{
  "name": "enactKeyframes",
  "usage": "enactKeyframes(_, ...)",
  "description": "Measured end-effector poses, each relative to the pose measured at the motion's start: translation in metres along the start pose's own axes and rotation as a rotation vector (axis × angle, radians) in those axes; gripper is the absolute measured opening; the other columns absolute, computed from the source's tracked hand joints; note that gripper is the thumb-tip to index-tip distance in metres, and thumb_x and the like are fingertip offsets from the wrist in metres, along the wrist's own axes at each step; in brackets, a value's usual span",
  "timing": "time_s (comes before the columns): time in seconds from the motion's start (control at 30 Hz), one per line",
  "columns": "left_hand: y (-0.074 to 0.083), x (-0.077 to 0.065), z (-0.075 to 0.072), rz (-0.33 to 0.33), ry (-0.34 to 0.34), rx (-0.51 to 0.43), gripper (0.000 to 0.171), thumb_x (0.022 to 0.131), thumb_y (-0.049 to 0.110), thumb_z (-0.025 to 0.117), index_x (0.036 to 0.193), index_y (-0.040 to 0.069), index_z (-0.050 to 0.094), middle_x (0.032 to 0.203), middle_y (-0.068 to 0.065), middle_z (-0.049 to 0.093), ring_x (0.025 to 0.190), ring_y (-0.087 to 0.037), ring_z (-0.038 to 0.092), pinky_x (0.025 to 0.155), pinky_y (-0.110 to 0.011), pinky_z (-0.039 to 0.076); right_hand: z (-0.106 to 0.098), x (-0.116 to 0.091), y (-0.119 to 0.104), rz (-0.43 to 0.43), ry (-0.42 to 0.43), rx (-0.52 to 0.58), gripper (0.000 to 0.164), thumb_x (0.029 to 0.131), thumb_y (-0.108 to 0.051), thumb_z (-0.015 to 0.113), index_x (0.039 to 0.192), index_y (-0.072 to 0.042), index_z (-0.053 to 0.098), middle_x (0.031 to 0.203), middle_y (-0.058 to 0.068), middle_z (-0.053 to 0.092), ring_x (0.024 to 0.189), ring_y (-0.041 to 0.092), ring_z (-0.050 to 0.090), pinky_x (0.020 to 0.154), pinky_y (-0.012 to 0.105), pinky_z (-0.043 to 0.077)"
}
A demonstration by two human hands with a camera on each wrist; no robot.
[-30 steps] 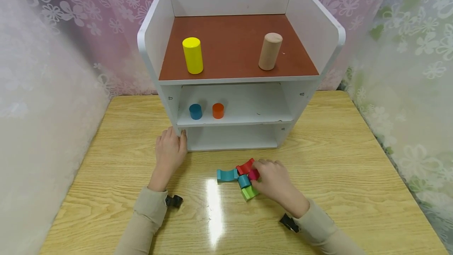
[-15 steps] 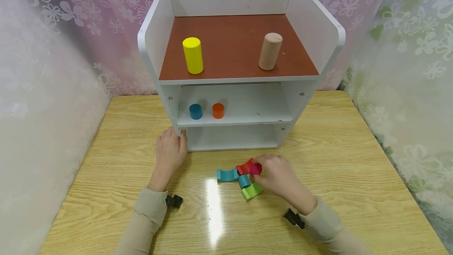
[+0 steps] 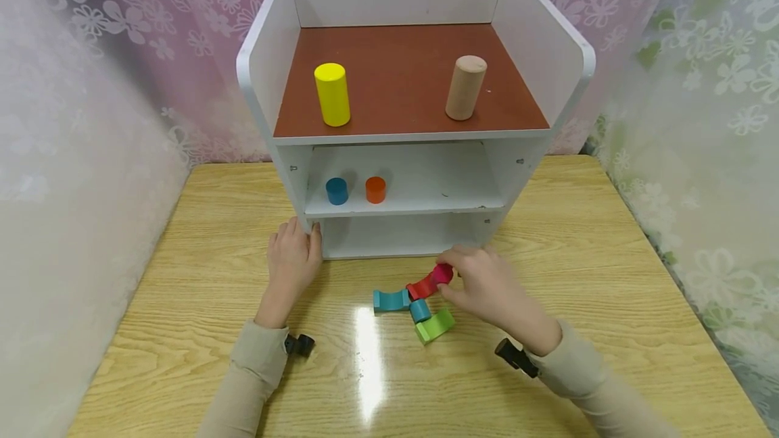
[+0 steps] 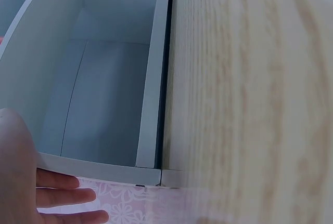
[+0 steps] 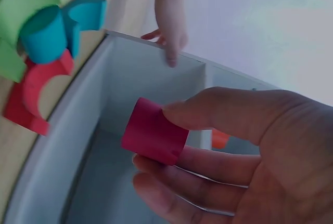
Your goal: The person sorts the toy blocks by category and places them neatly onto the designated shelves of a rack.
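Note:
My right hand [image 3: 487, 287] pinches a small magenta cylinder block [image 5: 156, 131] between thumb and fingers, just in front of the shelf unit's bottom edge. Left of it on the table lie a red arched block [image 3: 422, 287], a teal arched block [image 3: 391, 301], a teal cylinder block [image 3: 420, 311] and a green arched block [image 3: 435, 326]. My left hand [image 3: 292, 255] holds the lower left side panel of the white shelf unit [image 3: 408, 210]. Its thumb is on the inner side and its fingers lie along the outside, as the left wrist view shows.
A blue cylinder block [image 3: 337, 191] and an orange cylinder block [image 3: 375, 190] stand on the middle shelf. On the brown top are a yellow cylinder [image 3: 333, 94] and a plain wooden cylinder [image 3: 465, 88]. Floral curtains [image 3: 152, 39] surround the wooden table [image 3: 578, 255].
The right hand has drawn the magenta cylinder out from among the other blocks, up and right toward the shelf unit. More of the green arch shows. The left hand has stayed put.

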State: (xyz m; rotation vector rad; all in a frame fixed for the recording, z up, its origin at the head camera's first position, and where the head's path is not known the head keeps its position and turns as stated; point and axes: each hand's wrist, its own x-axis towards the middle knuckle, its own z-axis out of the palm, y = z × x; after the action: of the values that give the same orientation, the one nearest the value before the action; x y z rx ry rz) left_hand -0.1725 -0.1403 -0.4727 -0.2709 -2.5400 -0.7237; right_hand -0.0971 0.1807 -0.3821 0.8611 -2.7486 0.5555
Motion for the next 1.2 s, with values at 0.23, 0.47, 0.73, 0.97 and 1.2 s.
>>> enactKeyframes(0.23,0.001,0.000,0.001,-0.002,-0.004,-0.002,0.027,0.102,0.025,0.045,0.108,0.002,0.058,0.097,-0.017,0.064,0.084,-0.037,0.058,0.069,-0.047,0.042,-0.019,0.011,-0.005,-0.048,-0.005,-0.035,0.018,0.071,-0.010,0.080,0.084,-0.011,0.067,0.073,-0.007,0.060,0.059,0.008,0.045,0.059,0.030,0.036)
enactKeyframes(0.47,0.000,0.000,0.002,0.008,0.005,0.000,0.027,0.102,0.024,0.044,0.109,0.002,0.059,0.091,-0.017,0.063,0.080,-0.037,0.058,0.065,-0.045,0.041,-0.040,0.027,-0.010,-0.134,0.026,-0.057,0.019,0.072,-0.012,0.081,0.082,-0.010,0.066,0.070,-0.007,0.057,0.061,0.010,0.048,0.060,0.032,0.036)
enactKeyframes(0.73,-0.001,0.001,0.002,0.011,0.002,0.004,0.026,0.103,0.024,0.043,0.104,0.003,0.058,0.089,-0.016,0.063,0.078,-0.037,0.059,0.062,-0.045,0.040,-0.063,0.048,-0.013,-0.189,0.061,-0.065,0.017,0.073,-0.008,0.080,0.084,-0.010,0.067,0.072,-0.006,0.058,0.063,0.012,0.051,0.060,0.034,0.038)
enactKeyframes(0.97,-0.001,0.001,0.001,0.004,-0.008,0.007,0.027,0.103,0.024,0.043,0.106,0.002,0.059,0.095,-0.018,0.065,0.083,-0.038,0.061,0.064,-0.046,0.042,-0.075,0.069,-0.014,-0.156,0.025,-0.050,0.015,0.075,-0.011,0.079,0.085,-0.009,0.068,0.074,-0.004,0.061,0.066,0.014,0.055,0.064,0.035,0.043)
enactKeyframes(1.2,-0.001,0.000,0.001,0.003,-0.008,0.002,0.028,0.102,0.024,0.044,0.109,0.001,0.059,0.098,-0.019,0.065,0.082,-0.038,0.061,0.064,-0.046,0.042,-0.080,0.096,-0.007,-0.047,-0.054,-0.051,0.014,0.080,-0.014,0.076,0.092,-0.009,0.071,0.081,0.002,0.066,0.072,0.018,0.059,0.061,0.037,0.049)
